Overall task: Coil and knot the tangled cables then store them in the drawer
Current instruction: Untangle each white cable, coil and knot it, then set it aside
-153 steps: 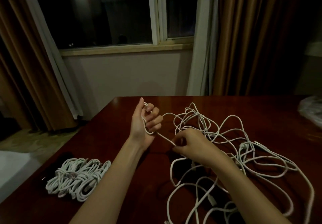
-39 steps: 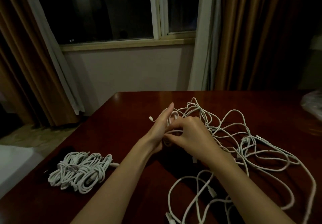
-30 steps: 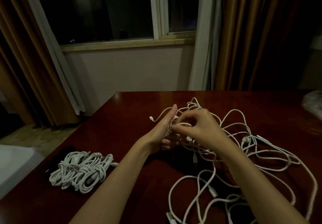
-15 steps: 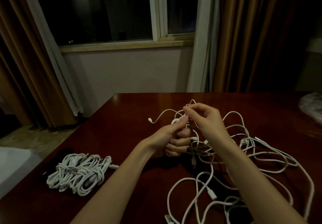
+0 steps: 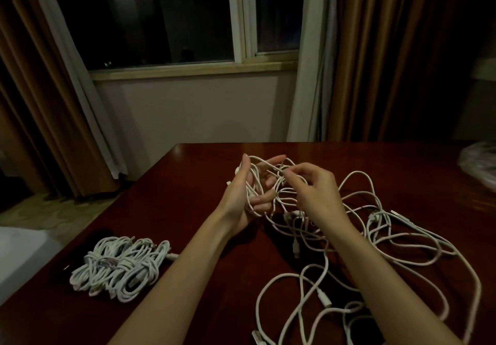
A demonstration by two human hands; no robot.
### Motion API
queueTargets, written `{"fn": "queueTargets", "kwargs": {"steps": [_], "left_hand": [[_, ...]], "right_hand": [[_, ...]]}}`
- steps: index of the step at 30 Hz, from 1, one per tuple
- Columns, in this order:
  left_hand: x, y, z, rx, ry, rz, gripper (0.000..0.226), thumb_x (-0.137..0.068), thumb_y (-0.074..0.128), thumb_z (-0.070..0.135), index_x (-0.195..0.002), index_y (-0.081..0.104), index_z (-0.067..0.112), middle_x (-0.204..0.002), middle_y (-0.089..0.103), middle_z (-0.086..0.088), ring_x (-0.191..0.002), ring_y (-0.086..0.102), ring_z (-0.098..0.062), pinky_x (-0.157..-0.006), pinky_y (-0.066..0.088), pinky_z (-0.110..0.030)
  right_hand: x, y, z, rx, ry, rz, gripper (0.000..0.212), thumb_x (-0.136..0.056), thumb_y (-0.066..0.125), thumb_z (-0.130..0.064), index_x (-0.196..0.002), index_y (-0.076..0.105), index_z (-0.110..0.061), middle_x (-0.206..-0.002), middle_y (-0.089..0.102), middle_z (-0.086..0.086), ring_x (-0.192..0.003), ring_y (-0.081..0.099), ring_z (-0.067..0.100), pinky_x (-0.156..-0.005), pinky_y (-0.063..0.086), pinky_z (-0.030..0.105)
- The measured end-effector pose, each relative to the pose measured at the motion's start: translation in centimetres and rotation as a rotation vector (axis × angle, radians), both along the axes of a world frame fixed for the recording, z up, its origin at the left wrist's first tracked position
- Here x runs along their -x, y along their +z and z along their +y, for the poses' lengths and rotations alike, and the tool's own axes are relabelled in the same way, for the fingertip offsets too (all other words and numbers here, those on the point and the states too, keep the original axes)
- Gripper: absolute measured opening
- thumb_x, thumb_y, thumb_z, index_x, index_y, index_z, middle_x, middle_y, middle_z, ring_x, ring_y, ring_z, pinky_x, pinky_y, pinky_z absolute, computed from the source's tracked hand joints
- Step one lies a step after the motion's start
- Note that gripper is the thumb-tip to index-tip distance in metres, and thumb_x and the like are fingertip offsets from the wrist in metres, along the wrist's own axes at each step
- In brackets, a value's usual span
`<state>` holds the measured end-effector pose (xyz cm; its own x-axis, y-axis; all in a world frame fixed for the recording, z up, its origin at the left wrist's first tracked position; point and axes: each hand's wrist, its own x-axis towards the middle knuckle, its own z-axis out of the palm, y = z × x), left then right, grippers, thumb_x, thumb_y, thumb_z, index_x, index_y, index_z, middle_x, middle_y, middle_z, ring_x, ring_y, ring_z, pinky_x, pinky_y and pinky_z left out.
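Since half a second ago the left hand (image 5: 245, 197) has opened up taller, thumb and forefinger spread, with more white loops now strung around its fingers. Right hand (image 5: 312, 191) has dropped slightly and pinches a strand just beside the left fingertips, feeding the cable being coiled (image 5: 257, 183).

Progress, judged from the desk (image 5: 188, 183): a bundle of finished coils (image 5: 120, 271) lies knotted at 8 o'clock from the hands, near the left edge. The tangled cables (image 5: 375, 237) sprawl from 3 to 6 o'clock, several connectors loose among them.

Current coil is partly wound, not yet knotted. Much of the tangle remains to be done. No drawer is visible; storing has apparently not begun.
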<state>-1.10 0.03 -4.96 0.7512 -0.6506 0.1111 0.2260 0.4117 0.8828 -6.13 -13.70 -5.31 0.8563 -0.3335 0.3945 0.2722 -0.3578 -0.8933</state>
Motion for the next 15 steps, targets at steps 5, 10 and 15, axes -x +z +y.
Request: {"fn": "queueTargets", "kwargs": {"steps": [5,10,15], "left_hand": [[0.3,0.4,0.2,-0.085,0.158,-0.094,0.062,-0.102,0.016,0.051,-0.11,0.068,0.019,-0.072,0.067,0.007,-0.058,0.06,-0.004,-0.046,0.044,-0.015],[0.0,0.4,0.2,-0.052,0.276,-0.042,0.064,-0.103,0.024,0.047,-0.067,0.066,0.014,-0.08,0.073,-0.003,-0.082,0.07,-0.014,-0.074,0.054,-0.027],[-0.2,0.9,0.4,0.249,0.301,0.214,0.053,-0.103,0.029,0.047,-0.061,0.037,0.017,-0.041,0.033,0.007,-0.037,0.045,-0.005,-0.047,0.047,-0.018]], "right_hand": [[0.4,-0.1,0.6,0.13,0.024,0.047,0.018,-0.091,0.063,-0.03,-0.085,0.071,-0.015,-0.073,0.068,0.004,-0.067,0.064,0.017,-0.061,0.05,0.032],[0.4,-0.6,1.4,0.296,0.098,0.105,0.018,-0.092,0.063,-0.032,-0.082,0.071,-0.019,-0.069,0.066,-0.002,-0.063,0.062,0.01,-0.064,0.051,0.031],[0.6,-0.5,1.2,0.382,0.135,0.104,0.016,-0.092,0.063,-0.028,-0.097,0.074,-0.018,-0.077,0.068,-0.008,-0.071,0.062,0.003,-0.067,0.051,0.023]]}}
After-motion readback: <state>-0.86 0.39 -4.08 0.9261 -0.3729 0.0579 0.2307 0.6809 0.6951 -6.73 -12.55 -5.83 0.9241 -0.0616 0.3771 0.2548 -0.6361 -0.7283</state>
